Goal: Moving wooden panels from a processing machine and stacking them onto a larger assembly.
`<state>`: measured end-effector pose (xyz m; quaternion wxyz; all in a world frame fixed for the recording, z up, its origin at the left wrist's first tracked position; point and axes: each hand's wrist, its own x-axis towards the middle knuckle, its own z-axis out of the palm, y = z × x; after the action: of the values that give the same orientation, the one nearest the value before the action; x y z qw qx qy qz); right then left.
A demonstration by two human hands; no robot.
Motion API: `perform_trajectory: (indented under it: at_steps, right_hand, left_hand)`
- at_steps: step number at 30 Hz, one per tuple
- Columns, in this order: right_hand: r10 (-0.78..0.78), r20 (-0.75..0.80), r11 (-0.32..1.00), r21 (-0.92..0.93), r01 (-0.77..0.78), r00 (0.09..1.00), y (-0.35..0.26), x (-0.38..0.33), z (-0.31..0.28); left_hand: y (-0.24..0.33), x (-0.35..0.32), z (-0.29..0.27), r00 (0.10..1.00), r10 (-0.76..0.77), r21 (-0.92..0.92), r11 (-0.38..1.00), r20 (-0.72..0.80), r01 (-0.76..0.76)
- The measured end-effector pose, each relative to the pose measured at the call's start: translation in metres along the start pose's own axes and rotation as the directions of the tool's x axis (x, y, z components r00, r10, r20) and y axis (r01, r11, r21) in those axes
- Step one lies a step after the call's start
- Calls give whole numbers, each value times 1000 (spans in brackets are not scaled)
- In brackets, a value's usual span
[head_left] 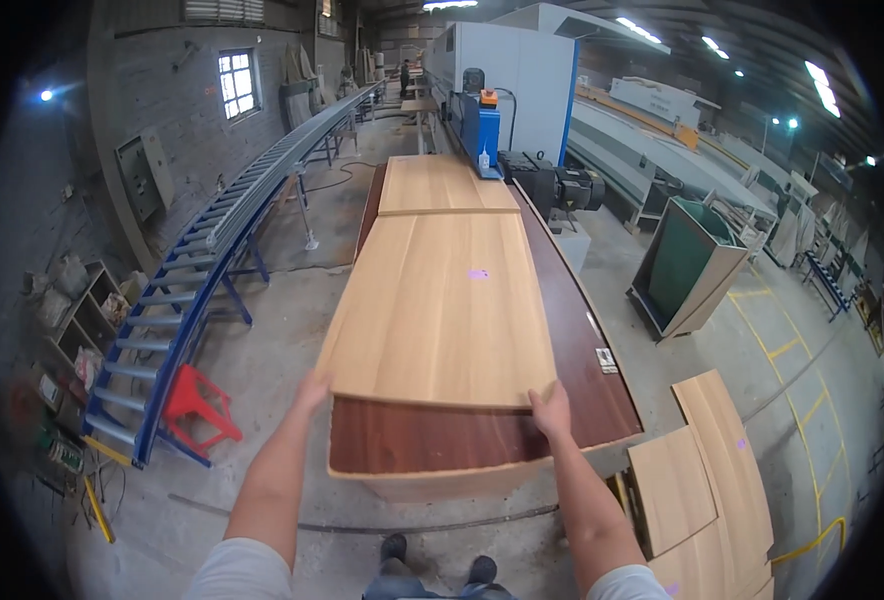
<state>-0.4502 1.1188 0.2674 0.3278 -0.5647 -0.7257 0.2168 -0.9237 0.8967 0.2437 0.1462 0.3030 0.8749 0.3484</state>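
A large light wood-grain panel (432,310) with a small purple mark lies before me, its near end overhanging none of the reddish-brown board (442,437) beneath it. My left hand (314,388) grips the panel's near left corner. At the near right corner, my right hand (550,406) is closed on the edge, thumb on top; the fingers underneath are hidden. Beyond the far edge of this panel lies another light wood panel (437,185), reaching toward the blue machine part (482,140).
A blue-framed roller conveyor (187,277) curves along the left, with a red plastic stool (200,408) beside it. Light wood panels (727,480) are stacked at my lower right. A green-lined bin (680,262) and a large grey machine (527,70) stand farther off.
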Motion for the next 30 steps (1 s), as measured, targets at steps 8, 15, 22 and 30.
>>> perform_trajectory:
  at_steps: [8, 15, 22, 30]
  right_hand:
    - [151, -101, 973, -160, -165, 983, -15, -35, -21]
    - [201, -420, 971, -33, -236, 885, 3, -186, -60]
    - [768, 206, 40, 930, -366, 607, -96, -354, -15]
    - [774, 91, 223, 886, -406, 626, 19, -402, -144]
  left_hand:
    - [9, -19, 9, 988, -101, 188, 979, 120, 77]
    - [-34, -190, -62, 860, -247, -54, 952, 447, 302]
    - [-82, -404, -32, 894, -144, -325, 897, 424, 299]
    - [20, -300, -58, 824, 141, -61, 990, 549, -129]
